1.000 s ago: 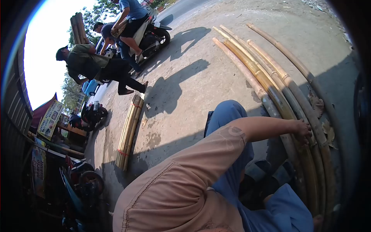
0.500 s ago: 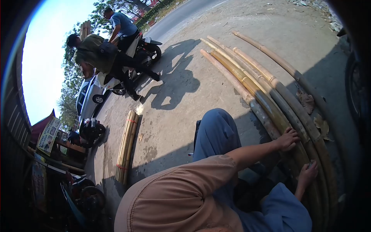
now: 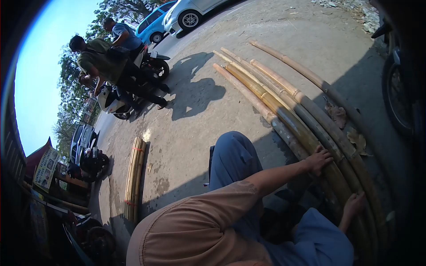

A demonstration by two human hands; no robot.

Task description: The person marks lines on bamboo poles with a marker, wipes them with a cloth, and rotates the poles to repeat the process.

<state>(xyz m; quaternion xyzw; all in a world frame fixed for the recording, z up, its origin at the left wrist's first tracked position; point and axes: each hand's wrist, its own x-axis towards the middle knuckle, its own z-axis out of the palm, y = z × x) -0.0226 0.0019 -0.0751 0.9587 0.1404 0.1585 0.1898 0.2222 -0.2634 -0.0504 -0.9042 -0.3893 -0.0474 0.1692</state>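
Several long bamboo poles (image 3: pixel 284 111) lie side by side on the ground at the right, running past my knees. My left hand (image 3: pixel 318 160) is laid over a shiny yellow-brown bamboo pole (image 3: pixel 299 131), fingers curled round its upper side. Lower down, my right hand (image 3: pixel 353 204) is closed and rests against the same group of poles. What its fingers hold, if anything, is hidden. My bent knee in blue trousers (image 3: pixel 233 155) is beside the poles.
A tied bundle of thin bamboo sticks (image 3: pixel 134 179) lies on the left. Two people stand by a motorcycle (image 3: pixel 153 66) at the upper left. Dry leaves (image 3: pixel 356 141) lie by the poles; a wheel (image 3: pixel 396 95) shows at right. Cars (image 3: pixel 191 17) are on the road.
My view has shifted, so poles and hands appear farther left. A silver and a blue car have come into view. My left hand stays on the pole; my right hand has turned slightly.
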